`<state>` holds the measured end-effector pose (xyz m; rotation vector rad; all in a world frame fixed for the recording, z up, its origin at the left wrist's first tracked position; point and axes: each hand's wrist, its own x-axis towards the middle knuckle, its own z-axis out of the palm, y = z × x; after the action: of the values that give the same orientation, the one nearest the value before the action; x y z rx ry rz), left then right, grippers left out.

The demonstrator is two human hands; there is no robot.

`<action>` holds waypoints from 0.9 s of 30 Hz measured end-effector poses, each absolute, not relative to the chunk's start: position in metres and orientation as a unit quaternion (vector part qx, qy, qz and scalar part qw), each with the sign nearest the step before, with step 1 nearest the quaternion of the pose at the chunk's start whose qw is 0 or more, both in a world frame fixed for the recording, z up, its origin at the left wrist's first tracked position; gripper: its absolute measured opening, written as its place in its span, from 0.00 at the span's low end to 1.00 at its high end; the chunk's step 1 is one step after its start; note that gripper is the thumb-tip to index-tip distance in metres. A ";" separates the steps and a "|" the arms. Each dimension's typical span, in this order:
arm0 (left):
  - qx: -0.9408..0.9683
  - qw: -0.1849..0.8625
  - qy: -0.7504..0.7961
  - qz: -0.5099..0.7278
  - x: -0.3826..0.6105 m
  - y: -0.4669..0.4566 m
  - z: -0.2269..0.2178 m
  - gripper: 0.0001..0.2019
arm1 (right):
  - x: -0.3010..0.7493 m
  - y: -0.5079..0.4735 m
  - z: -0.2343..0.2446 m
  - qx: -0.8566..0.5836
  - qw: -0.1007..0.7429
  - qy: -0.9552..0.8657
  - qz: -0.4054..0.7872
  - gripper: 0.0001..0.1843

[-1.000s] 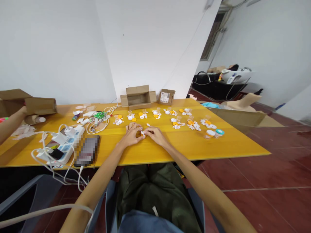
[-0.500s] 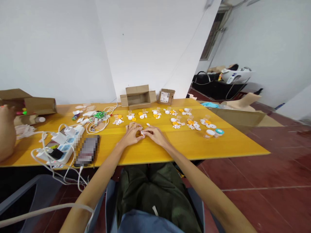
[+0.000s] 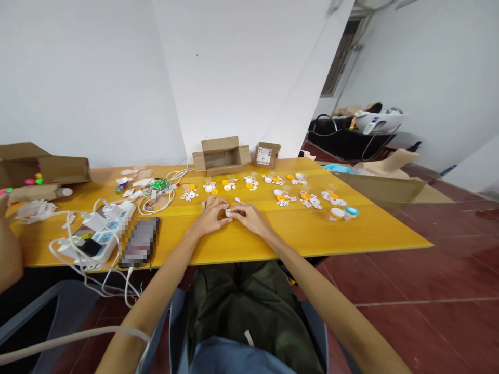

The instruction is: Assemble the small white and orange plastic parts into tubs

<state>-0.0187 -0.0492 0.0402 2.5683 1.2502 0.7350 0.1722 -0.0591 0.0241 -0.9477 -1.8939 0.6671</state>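
Both my hands rest together on the yellow table (image 3: 351, 231) just in front of me. My left hand (image 3: 211, 214) has its fingers curled and pinched around a small white round part (image 3: 228, 212). My right hand (image 3: 248, 215) meets it from the right, fingertips also closed on that part. Beyond my hands lie several small groups of white and orange plastic parts (image 3: 280, 196) in rows across the table. A small white piece (image 3: 237, 199) lies just behind my fingers.
A power strip with chargers and white cables (image 3: 97, 234) and a phone (image 3: 140, 242) lie at the left. Open cardboard boxes (image 3: 222, 154) stand at the back edge, another (image 3: 42, 169) at far left. Another person's arm (image 3: 10, 249) shows at the left edge.
My hands stay in place, only the fingers shift slightly on the part. The other person's arm at the left has dropped lower and closer to the edge.
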 end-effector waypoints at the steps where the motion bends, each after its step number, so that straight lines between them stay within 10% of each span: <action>1: 0.867 0.096 0.423 0.248 -0.019 -0.049 0.040 0.09 | 0.172 -0.059 0.024 -0.383 0.444 -0.764 0.269 0.07; 27: 0.866 0.098 0.424 0.245 -0.020 -0.047 0.040 0.10 | 0.173 -0.053 0.018 -0.403 0.423 -0.761 0.283 0.08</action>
<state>-0.0203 -0.0471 0.0401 2.5633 1.2544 0.7250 0.1727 -0.0527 0.0177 -1.0082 -1.9053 0.7077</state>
